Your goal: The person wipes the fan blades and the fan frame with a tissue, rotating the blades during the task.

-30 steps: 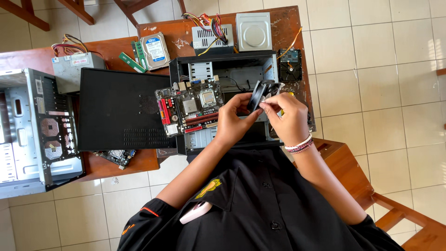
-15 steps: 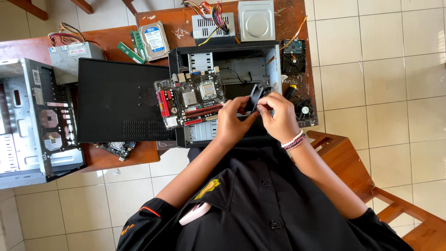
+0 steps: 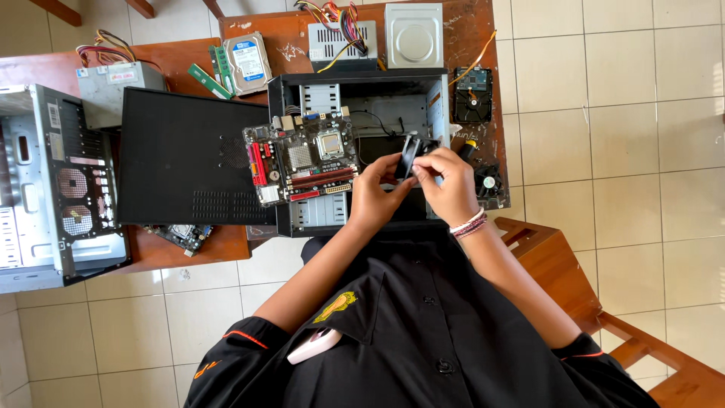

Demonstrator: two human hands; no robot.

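A small black case fan is held between both hands above an open black computer case. My left hand grips the fan's lower left side. My right hand, with beaded bands at the wrist, pinches its right edge. A motherboard with red slots lies tilted across the left side of the case, just left of my left hand.
A black side panel lies left of the case, and a grey open case stands further left. Hard drives, a power supply, an optical drive, memory sticks and another fan lie on the wooden table. A wooden chair sits at right.
The view has shifted slightly, so the table sits higher in the frame. Both hands have kept hold of the fan and turned it a little.
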